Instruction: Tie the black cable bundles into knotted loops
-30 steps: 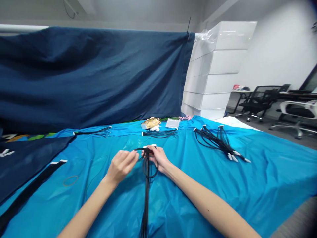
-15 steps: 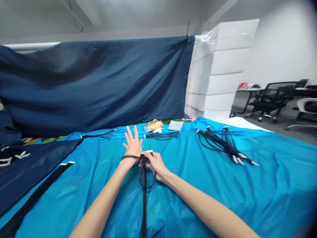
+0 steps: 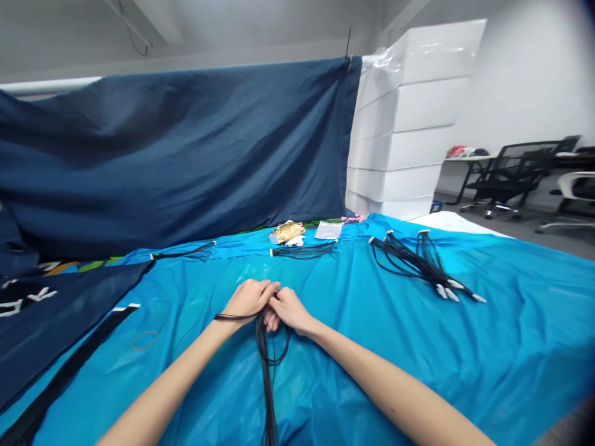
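A bundle of thin black cables [image 3: 266,378] hangs down from my two hands toward the bottom of the view, with a loop drooping just below them. My left hand [image 3: 248,298] is closed at the top of the bundle, and a cable runs around its wrist. Against it, my right hand [image 3: 290,310] is closed on the same bundle, its fingertips curled underneath. The hands touch each other and hide the white connector end.
On the blue sheet [image 3: 344,347] lie black cable bundles to the right [image 3: 418,266], at the back [image 3: 304,251] and at the left [image 3: 83,359]. A rubber band [image 3: 145,341] lies left. A gold packet [image 3: 288,231] sits at the back, near white boxes [image 3: 413,145].
My left hand has gone from spread fingers to closed on the cables beside my right hand. The white connector, visible before, is now covered. The view has tilted slightly.
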Demonstrator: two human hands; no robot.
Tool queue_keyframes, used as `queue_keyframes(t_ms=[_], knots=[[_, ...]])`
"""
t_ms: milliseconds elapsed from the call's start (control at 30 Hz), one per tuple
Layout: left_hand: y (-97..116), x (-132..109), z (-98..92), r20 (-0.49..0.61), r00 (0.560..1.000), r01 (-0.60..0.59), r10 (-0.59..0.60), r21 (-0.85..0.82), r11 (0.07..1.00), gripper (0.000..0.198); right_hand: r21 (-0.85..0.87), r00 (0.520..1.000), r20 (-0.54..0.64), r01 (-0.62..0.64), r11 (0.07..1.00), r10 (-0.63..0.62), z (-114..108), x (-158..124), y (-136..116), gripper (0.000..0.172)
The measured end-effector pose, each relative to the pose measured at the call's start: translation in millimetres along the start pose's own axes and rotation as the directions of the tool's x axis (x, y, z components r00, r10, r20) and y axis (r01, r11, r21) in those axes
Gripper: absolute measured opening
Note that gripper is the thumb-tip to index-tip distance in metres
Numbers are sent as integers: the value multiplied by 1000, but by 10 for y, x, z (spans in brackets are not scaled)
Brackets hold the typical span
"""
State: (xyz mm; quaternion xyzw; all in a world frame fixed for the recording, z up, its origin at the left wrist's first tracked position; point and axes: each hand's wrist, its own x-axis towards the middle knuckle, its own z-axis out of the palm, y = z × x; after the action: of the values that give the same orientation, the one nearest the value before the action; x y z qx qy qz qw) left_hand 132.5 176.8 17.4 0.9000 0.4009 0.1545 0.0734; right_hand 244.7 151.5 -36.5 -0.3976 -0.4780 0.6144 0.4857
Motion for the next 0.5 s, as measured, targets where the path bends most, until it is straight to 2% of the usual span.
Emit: queue_keyframes(t_ms=[133, 233, 300, 367, 433, 500], knots=[[-106, -11, 80, 20, 1000, 17, -12, -286, 958, 46, -26, 995, 41, -94, 995, 95, -33, -17, -50, 36], [-161, -45, 149, 82, 996, 54, -15, -497, 866, 52, 13, 976, 105, -192, 981, 190, -66, -39, -124, 26], [-211, -65, 169, 87, 996, 66, -18, -578, 814, 55, 45, 958, 167, -244, 969, 234, -85, -69, -179, 23], [-276, -81, 151, 43, 998, 66, -50, -614, 786, 55, 73, 944, 226, -263, 962, 241, -93, -116, -231, 22], [-346, -94, 103, -26, 986, 110, -167, -648, 753, 53, 95, 931, 294, -254, 963, 217, -87, -172, -273, 26], [-407, -108, 43, -90, 929, 186, -358, -723, 666, 50, 86, 910, 371, -231, 969, 184, -73, -226, -299, 34]])
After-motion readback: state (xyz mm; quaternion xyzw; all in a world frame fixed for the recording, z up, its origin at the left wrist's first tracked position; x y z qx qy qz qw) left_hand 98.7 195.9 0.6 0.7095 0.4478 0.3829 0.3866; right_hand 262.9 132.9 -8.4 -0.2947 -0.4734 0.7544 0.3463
